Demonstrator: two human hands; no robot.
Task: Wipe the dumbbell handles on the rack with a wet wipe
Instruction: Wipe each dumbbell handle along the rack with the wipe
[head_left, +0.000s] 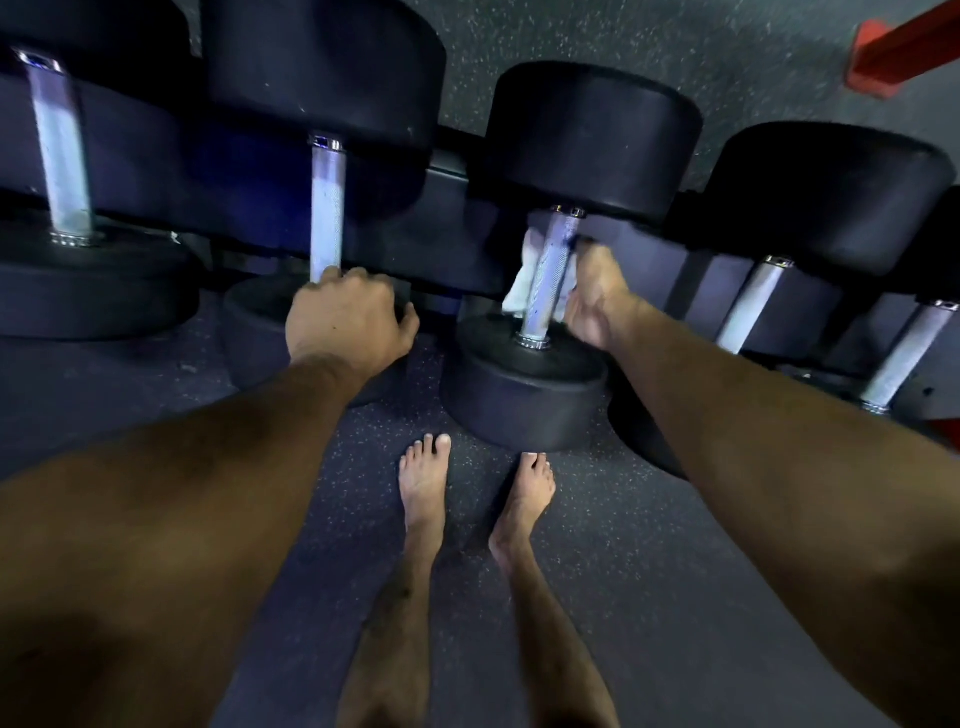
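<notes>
Several black dumbbells with knurled steel handles lie side by side on a low dark rack (452, 161). My right hand (597, 291) holds a white wet wipe (524, 280) wrapped behind and around the handle (550, 270) of the middle dumbbell. My left hand (348, 317) rests with curled fingers on the near head (260, 322) of the neighbouring dumbbell, at the lower end of its handle (327, 208). More handles show at far left (60, 150) and at right (753, 306), (906, 353).
My bare feet (423, 483), (522, 504) stand on speckled rubber floor just in front of the rack. The near head of the middle dumbbell (524, 400) overhangs close to my toes. A red frame piece (898, 52) is at the top right.
</notes>
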